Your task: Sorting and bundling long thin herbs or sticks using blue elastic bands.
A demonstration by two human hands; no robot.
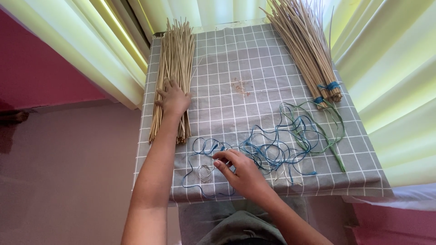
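Observation:
My left hand (174,97) lies flat, fingers spread, on a loose bundle of thin tan sticks (174,54) at the left of a small table. My right hand (240,170) is near the front edge, its fingertips pinching at a tangle of blue string (268,147). A small coil of pale string (205,171) lies just left of that hand. Green string (330,131) runs through the tangle on the right. A second stick bundle (303,41), tied with blue string (329,85), lies at the back right.
The table carries a grey cloth with a white grid (236,59). Pale yellow-green curtains (390,59) hang behind and to both sides. A pink wall (36,68) and floor are at the left. My grey-clad lap (236,222) is below the table's front edge.

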